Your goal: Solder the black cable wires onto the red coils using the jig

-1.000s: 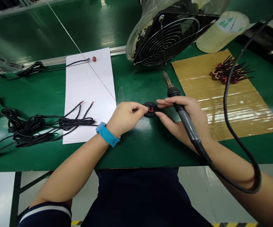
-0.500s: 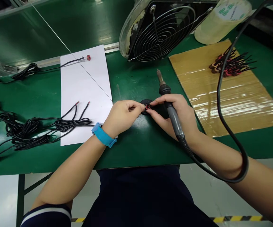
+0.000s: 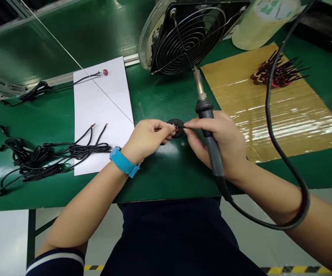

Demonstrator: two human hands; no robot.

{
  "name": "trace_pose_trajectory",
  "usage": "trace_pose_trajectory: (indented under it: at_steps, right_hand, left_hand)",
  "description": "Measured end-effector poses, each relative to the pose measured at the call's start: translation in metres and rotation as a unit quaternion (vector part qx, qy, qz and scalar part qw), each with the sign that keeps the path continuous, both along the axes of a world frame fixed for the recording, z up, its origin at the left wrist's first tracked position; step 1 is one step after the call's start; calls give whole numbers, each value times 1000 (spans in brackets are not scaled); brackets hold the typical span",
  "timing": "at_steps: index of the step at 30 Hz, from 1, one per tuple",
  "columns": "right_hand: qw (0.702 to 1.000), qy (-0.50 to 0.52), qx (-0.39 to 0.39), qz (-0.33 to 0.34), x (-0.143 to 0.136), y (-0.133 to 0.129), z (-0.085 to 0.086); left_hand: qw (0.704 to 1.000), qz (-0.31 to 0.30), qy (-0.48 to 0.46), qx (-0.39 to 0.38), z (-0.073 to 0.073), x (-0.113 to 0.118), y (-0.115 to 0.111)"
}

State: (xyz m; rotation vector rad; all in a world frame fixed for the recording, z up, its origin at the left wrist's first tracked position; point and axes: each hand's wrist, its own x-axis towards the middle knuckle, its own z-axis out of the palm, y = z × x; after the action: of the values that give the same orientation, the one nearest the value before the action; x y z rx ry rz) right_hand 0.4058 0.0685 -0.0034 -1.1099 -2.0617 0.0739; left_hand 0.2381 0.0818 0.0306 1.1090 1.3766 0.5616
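Thumb and forefinger of my left hand (image 3: 151, 137) pinch a small red and black wired part (image 3: 176, 128) over a round black disc (image 3: 179, 134) on the green table. My right hand (image 3: 222, 143) carries a soldering iron (image 3: 212, 149) across its palm, with the metal tip pointing up and away. Its thumb and forefinger meet on a thin dark wire at the right of the small part. White paper (image 3: 102, 99) lies to the left, bearing a black cable and a red round piece (image 3: 105, 72).
Bundled black cables (image 3: 36, 155) spread at the left. A caged fan (image 3: 187, 42) stands behind the hands, beside a yellowish bottle (image 3: 260, 25). Brown cardboard (image 3: 281, 122) at the right holds a pile of dark-wired parts (image 3: 278, 73). The iron's cord (image 3: 282, 153) loops over my right forearm.
My right hand's fingertips have drawn slightly away to the right and come together on the thin wire. The iron has turned more upright. The whole view has shifted a little.
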Motion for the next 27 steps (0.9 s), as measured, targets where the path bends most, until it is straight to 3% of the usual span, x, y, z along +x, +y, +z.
trace_pose_trajectory:
  at_steps: [4,10,15,27]
  right_hand:
    - [997,73,6,-9,14,-20,2]
    - [986,165,-29,22,32,-50,-9]
    - [979,198,-22,45,31,-53,-10]
    - [985,164,-40,31,28,-54,-6]
  left_hand:
    - [1000,2,-2,-1,0,2,-3]
    - [1000,14,13,23,-5,5,-5]
    - [998,6,26,53,-7,5,-6]
    - [997,-11,32,74,-10,3,-6]
